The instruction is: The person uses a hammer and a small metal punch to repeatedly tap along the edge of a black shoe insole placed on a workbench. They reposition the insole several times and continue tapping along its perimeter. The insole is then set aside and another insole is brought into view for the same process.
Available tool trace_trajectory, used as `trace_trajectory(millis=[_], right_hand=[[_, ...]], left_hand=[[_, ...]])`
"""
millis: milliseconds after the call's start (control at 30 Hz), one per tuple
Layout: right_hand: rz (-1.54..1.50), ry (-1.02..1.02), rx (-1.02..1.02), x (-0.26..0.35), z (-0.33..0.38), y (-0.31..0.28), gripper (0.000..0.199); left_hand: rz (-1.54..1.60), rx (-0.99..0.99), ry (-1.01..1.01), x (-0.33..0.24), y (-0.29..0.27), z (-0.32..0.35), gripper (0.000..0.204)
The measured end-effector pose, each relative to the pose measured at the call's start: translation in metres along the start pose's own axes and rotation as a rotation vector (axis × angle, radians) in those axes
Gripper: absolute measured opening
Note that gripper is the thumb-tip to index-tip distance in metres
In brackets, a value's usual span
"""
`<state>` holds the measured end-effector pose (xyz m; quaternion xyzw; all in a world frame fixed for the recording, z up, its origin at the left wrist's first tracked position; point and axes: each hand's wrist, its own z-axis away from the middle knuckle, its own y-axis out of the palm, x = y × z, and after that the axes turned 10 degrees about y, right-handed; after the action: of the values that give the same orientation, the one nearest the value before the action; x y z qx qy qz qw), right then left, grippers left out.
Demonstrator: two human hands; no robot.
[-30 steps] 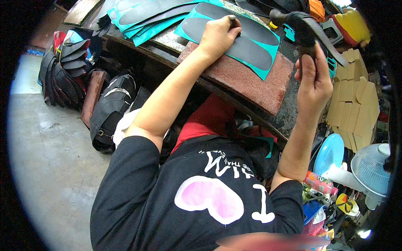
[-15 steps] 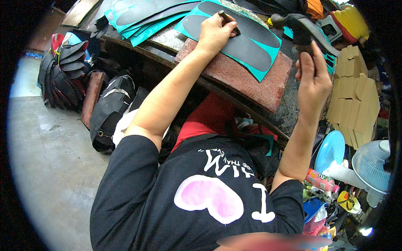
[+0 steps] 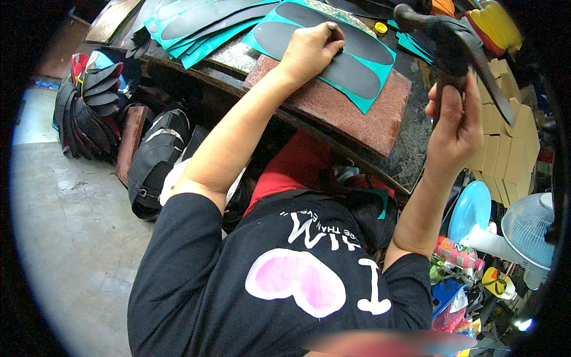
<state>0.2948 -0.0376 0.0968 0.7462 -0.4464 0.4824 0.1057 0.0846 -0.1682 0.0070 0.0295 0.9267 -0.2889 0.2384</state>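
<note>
My left hand pinches a short dark punch upright over a sheet of teal material. Dark grey sole-shaped pieces lie on that teal sheet, and the fingers rest on or just over them. Beneath the sheet is a reddish stone slab on the workbench. My right hand is closed round the handle of a hammer, raised at the right of the slab. Its broad dark head is partly blurred. The punch's lower tip is hidden by my fingers.
More teal sheets with dark sole shapes are stacked at the bench's far left. A yellow cap lies beyond the slab. Folded cardboard and a fan stand at the right. Bundled black pieces are on the left.
The hammer has risen and tilted, moving up and a little to the right with my right hand. My left hand stays almost in place with the punch.
</note>
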Motion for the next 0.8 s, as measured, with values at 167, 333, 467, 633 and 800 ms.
trace_trajectory(millis=[167,333,467,633,800], right_hand=[[0.360,0.059,0.150,-0.029,0.007,0.016,0.033],[0.375,0.137,0.021,-0.059,0.008,-0.004,0.036],[0.168,0.119,0.018,-0.024,0.004,-0.016,0.033],[0.106,-0.101,-0.030,0.006,0.007,-0.010,0.032],[0.445,-0.078,0.081,-0.047,0.012,0.004,0.037]], left_hand=[[-0.268,0.154,0.165,-0.015,0.013,0.000,0.017],[0.437,-0.236,-0.413,0.001,0.016,0.000,0.013],[0.437,-0.092,-0.393,0.006,0.014,0.001,0.014],[-0.017,0.039,0.038,-0.010,0.010,-0.002,0.016],[-0.173,0.029,0.094,-0.023,0.023,0.000,0.011]])
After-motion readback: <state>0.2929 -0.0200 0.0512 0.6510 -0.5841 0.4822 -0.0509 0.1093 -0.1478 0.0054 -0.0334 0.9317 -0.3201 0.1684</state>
